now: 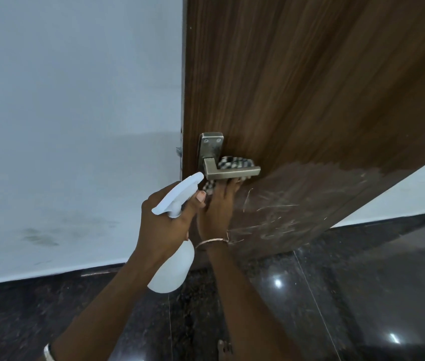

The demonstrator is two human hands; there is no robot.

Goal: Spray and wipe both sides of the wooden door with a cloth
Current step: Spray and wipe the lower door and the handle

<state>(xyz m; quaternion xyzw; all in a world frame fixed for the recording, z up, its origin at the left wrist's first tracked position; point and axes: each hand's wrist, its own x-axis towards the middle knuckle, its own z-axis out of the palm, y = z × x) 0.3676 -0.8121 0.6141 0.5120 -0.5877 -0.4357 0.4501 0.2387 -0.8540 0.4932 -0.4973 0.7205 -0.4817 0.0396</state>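
While gripping the bottle by its neck with the left hand, presses the cloth to the door with the right hand, just below mid-frame. Curls the left hand tight round the neck under the spray head, with one fingertip up at the front, painted nail showing; cannot tell whether it rests on the trigger. Holds the white bottle tilted, body hanging toward lower centre, nozzle aimed up and right and ending just beside the lever. Stretches the right fingers straight up and close together, back of the hand to the camera, flat on the cloth and tucked under the lever; hides the right thumb behind the left hand. Has the checked cloth bunched between fingers and wood, showing above the lever bar and again as a small fold left of the fingers, beside the painted nail. Wears a thin bangle on the right wrist and a pale band on the left forearm at the bottom edge. Shows a wet, streaked patch across the lower door, right of the right hand, with dry brown grain above. Meets pale wall at the door's left edge, filling the left half of the frame; dark glossy floor along the bottom, bare toes at the bottom edge
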